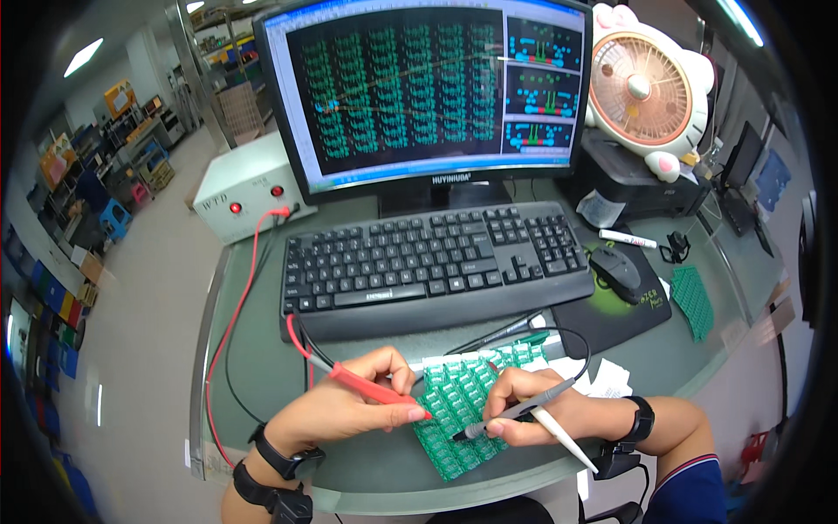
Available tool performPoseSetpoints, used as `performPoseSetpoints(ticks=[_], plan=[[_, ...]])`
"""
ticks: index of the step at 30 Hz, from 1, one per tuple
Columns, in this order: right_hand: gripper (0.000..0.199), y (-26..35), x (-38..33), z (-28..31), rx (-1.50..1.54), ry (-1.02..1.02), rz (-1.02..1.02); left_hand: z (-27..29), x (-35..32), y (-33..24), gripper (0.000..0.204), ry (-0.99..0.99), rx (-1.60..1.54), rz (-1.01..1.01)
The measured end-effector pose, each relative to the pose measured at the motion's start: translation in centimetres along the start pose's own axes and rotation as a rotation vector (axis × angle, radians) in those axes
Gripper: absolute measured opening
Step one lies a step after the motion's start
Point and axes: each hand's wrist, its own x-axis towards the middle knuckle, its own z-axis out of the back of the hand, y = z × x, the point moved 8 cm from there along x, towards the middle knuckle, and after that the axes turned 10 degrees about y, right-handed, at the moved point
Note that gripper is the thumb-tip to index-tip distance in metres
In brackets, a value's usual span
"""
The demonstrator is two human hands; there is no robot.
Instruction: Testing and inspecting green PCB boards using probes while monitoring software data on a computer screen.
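Observation:
My left hand (pixel 336 403) is closed around a red test probe (pixel 374 387), its tip at the left edge of a green circuit board panel (pixel 445 452). The panel lies tilted on the desk and is made up of many small repeated boards. In my right hand (pixel 559 409) a grey-and-black test probe (pixel 530 404) is gripped, its dark tip at the panel's middle. A white pen-like stick (pixel 566 440) also sticks out from under that hand. Whether both tips touch the board is too small to tell. More green panel shows behind the hands.
A black keyboard (pixel 419 271) and a monitor (pixel 393 96) stand beyond the panel. On the left is a white box (pixel 247 194) with red and black leads. A mouse (pixel 616 272), marker (pixel 627 238), fan (pixel 644 87) and another green panel (pixel 692 304) are on the right.

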Motion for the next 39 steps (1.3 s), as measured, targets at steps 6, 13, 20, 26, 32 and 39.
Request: performPoseSetpoints(ticks=[6,13,20,26,32,39], plan=[[0.02,-0.5,-0.2,-0.1,0.041,-0.003,-0.029,0.5,0.0,-0.1,0.034,-0.003,0.066,-0.053],[0.022,-0.3,0.0,-0.2,-0.02,0.058,-0.071,-0.2,0.2,0.0,0.033,0.055,0.085,-0.079],[0.023,-0.3,-0.2,-0.1,-0.031,0.045,-0.043,-0.6,0.3,-0.2,0.032,0.092,0.062,-0.138],[0.025,0.1,0.0,0.0,-0.051,0.046,-0.016,-0.6,0.4,-0.5,0.033,0.079,0.097,-0.147],[0.019,0.1,-0.1,0.1,-0.002,-0.019,0.013,-0.5,0.2,0.2,0.034,0.093,0.086,-0.082],[0.02,0.2,0.0,0.1,-0.027,-0.02,0.034,-0.8,0.4,0.3,0.034,0.123,0.129,-0.091]])
